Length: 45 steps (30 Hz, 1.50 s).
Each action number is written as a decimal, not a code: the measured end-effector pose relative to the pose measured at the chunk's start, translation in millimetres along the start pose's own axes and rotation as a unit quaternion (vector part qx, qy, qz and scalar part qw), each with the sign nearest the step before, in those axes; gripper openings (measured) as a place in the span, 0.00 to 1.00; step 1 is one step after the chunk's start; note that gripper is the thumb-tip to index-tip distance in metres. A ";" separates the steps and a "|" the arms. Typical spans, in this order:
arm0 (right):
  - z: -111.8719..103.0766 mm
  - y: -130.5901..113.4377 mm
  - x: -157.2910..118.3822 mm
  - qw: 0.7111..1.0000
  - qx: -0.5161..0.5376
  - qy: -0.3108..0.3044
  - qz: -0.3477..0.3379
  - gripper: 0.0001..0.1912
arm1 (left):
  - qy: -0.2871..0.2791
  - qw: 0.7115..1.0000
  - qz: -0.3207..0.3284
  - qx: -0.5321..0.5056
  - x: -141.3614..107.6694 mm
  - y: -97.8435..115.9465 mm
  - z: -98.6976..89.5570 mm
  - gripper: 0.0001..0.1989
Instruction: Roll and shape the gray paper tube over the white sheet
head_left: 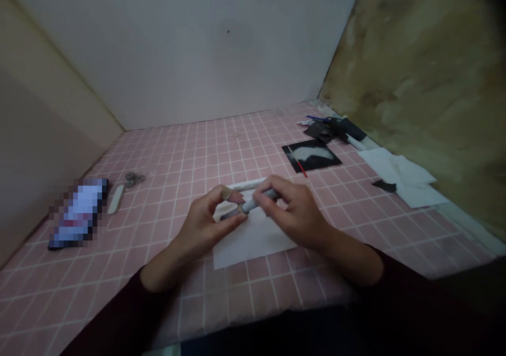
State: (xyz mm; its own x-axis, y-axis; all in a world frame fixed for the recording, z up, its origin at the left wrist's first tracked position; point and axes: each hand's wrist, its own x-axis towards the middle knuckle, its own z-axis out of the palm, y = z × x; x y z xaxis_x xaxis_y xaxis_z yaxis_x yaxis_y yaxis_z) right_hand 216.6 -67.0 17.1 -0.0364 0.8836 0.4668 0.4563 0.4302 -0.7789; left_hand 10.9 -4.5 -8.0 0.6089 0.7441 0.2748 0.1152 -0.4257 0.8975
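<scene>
Over a white sheet of paper (pixel 253 242), both hands hold a grey, pen-like cylinder (pixel 249 205). My left hand (pixel 207 213) pinches its left part between thumb and fingers. My right hand (pixel 292 205) has closed fingers around its right end. The cylinder lies nearly level, tilted up slightly to the right. Its exact kind is too dim to tell. Behind it, a pale strip (pixel 247 184) lies along the paper's far edge, partly hidden by the hands.
A blurred phone (pixel 81 211), a white bar (pixel 116 199) and scissors (pixel 134 178) lie left. A black sheet (pixel 314 155) with a red-tipped stick (pixel 301 168) is at right, near dark scraps (pixel 320 131) and white papers (pixel 399 171). Walls border the pink-checked table (pixel 190 158).
</scene>
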 end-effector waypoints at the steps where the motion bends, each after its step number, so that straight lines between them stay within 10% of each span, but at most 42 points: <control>1: 0.3 0.0 -0.3 1.000 -0.005 -0.022 -0.002 0.07 | -0.001 1.000 0.008 0.015 0.2 0.6 0.5 0.10; 7: -5.9 -2.3 -0.7 0.998 -0.033 0.056 0.001 0.08 | 0.022 0.995 0.069 0.072 0.4 1.5 -0.2 0.11; 12: -1.6 -1.6 -2.1 0.999 -0.029 -0.032 -0.030 0.06 | 0.023 0.980 0.124 0.154 2.2 4.0 0.6 0.10; 16: -7.1 -3.3 -0.9 0.996 -0.040 0.079 0.006 0.11 | 0.039 0.971 0.149 0.182 3.0 7.0 0.0 0.10; 22: -5.6 -1.8 -1.7 0.998 -0.031 -0.048 -0.024 0.07 | 0.031 0.964 0.167 0.203 3.0 4.6 1.7 0.11; 26: -10.6 -1.7 -0.8 0.998 -0.038 0.052 0.006 0.11 | 0.041 0.962 0.174 0.205 3.5 6.3 0.9 0.11; 32: -6.1 -1.0 -1.6 0.996 -0.002 -0.084 -0.001 0.06 | 0.004 0.986 0.096 0.133 1.3 1.3 -0.1 0.11; 40: -9.5 -3.6 -0.6 0.996 0.062 -0.065 -0.002 0.05 | -0.051 0.982 -0.093 -0.157 2.6 -0.2 -2.5 0.11; 45: -12.5 -7.0 -1.9 0.997 0.068 0.019 -0.024 0.04 | -0.042 0.973 -0.105 -0.202 4.7 5.3 -3.3 0.10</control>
State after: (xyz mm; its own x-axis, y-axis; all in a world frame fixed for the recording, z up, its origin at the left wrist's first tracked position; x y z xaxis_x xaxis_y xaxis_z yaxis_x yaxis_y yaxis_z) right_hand 224.5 -74.0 26.9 -0.0198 0.8550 0.5183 0.3306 0.4949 -0.8036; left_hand 11.7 -1.6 -0.8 0.6697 0.7404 0.0572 -0.0635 -0.0197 0.9978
